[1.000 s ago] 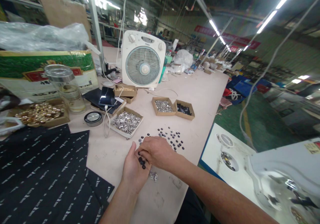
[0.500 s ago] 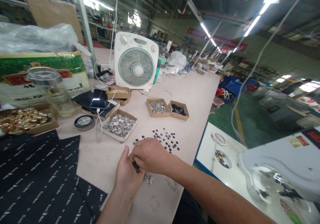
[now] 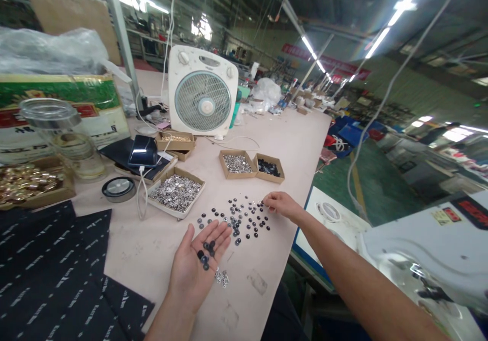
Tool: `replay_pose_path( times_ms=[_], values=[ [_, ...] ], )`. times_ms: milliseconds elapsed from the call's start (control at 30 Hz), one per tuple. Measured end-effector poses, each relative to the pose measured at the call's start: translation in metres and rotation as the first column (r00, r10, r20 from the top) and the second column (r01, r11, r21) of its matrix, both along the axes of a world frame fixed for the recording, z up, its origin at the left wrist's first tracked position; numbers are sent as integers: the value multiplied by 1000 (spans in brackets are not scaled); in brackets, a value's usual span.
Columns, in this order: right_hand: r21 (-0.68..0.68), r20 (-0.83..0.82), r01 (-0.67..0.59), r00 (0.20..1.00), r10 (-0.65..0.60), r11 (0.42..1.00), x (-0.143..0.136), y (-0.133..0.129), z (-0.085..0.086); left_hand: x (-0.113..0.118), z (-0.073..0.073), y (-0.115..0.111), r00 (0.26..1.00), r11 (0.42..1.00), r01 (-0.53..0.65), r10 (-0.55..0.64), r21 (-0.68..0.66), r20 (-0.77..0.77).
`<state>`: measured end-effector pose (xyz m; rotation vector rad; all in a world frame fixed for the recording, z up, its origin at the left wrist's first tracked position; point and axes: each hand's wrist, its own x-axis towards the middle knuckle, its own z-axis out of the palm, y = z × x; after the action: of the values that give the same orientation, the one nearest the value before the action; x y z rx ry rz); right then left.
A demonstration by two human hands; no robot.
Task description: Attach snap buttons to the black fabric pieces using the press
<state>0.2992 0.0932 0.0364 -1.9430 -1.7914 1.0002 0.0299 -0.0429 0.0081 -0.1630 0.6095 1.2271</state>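
Palm up, my left hand cups several small black snap buttons, its fingers stretched out flat. My right hand is at the right edge of the scattered snap buttons on the table, thumb and fingertips pinched together at a dark snap button; the fingers partly hide it. A small heap of silver snap parts lies just right of my left palm. Farther back stand a box of silver snap parts and a box of black snap parts, side by side.
A white tray of silver rings stands left of centre, near a tape roll and glass jar. Black printed fabric covers the left front. A box fan stands behind. A white machine is at right.
My right hand has moved from over my left palm, away to the right, onto the scattered snap buttons. My left hand has opened out, showing the black snap buttons. The view has shifted slightly.
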Motion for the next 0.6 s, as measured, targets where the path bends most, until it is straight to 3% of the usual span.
replay_pose_path(
  times_ms=[133,600],
  values=[
    [-36,-34,29,999,-30,999,6,11,-18,-1,-1,-1,1000,1000,-3,3,1,-15],
    [-55,61,36,998,-33,998,3,20,-20,-1,0,0,1000,1000,-12,12,-6,-5]
  ],
)
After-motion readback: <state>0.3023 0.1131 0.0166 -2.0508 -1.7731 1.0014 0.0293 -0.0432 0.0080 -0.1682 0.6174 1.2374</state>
